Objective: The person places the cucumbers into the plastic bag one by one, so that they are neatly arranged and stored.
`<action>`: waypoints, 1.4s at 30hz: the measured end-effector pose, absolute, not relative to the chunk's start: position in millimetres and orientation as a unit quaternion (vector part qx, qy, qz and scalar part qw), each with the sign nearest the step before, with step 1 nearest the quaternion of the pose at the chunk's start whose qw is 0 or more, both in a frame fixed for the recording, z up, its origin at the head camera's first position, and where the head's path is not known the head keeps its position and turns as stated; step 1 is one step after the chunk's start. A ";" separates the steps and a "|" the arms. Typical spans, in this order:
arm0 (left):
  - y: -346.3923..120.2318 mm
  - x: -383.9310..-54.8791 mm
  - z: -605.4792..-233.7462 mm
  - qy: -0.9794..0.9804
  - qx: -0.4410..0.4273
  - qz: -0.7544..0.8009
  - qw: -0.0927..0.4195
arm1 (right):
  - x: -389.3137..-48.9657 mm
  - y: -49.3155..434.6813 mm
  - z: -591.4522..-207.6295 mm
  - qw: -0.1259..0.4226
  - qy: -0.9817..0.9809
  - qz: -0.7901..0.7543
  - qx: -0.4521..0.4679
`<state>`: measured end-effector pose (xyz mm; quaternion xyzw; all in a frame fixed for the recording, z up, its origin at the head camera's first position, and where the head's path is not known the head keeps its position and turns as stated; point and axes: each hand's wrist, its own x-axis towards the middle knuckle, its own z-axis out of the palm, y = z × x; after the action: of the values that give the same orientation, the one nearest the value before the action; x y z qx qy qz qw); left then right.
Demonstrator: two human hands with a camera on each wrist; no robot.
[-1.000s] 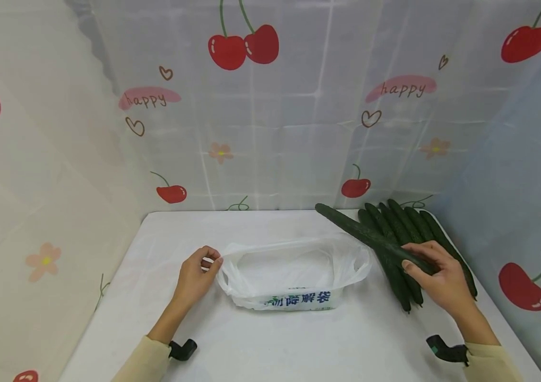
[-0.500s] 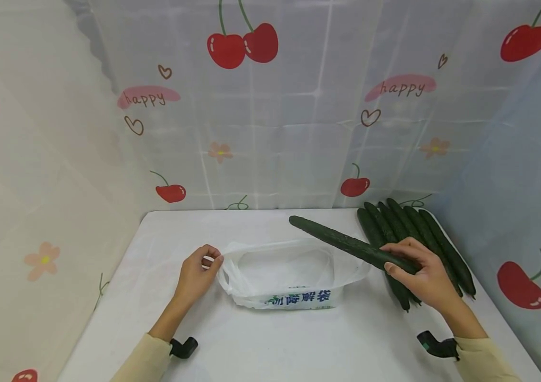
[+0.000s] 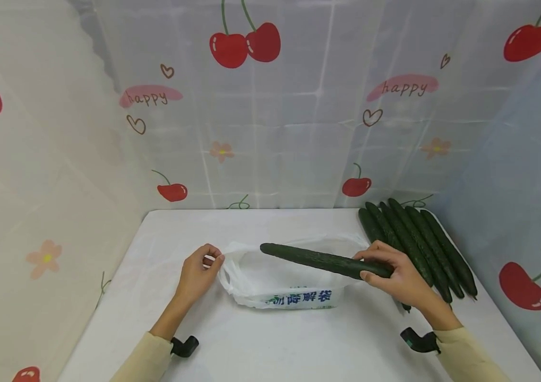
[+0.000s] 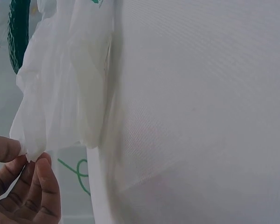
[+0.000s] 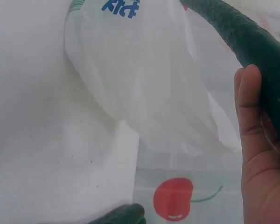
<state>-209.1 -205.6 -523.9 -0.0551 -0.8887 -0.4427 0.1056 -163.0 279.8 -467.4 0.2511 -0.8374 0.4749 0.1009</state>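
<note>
White counter (image 3: 260, 345), set against pale sheeting (image 3: 280, 122) printed with cherries, hearts, flowers and the word "happy"; similar sheeting hangs at both sides. White plastic bag (image 3: 251, 298) lies near the middle of the counter, its mouth spread and facing up, blue Chinese characters (image 3: 301, 298) on the near panel. Left hand (image 3: 196, 275): thumb and fingertips brought together on the film at the bag's left end, the remaining fingers loosely bent; pinch confirmed in the left wrist view. Right hand (image 3: 399, 273): thumb on the near side, fingers on the far side, closed round a dark green cucumber (image 3: 315, 259) near its right end, the gap no wider than the cucumber itself. Cucumber held lengthwise above the bag's mouth, free end pointing left and slightly higher than the gripped end; whether it touches the film cannot be told. Row of further cucumbers (image 3: 411, 239) lies side by side at the counter's right edge, beyond the right hand, slanting from far left to near right. Both forearms in cream sleeves (image 3: 466, 355), a black wrist device (image 3: 420, 339) at each cuff.
</note>
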 end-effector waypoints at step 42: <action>-201.0 -211.0 -523.8 -0.885 -0.065 -0.448 0.103 | -219.1 208.0 -486.4 0.024 -0.855 0.424 0.298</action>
<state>-211.0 -201.0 -523.8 -0.0646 -0.8855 -0.4484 0.1032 -219.1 208.0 -486.4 0.2983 -0.8547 0.4241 0.0245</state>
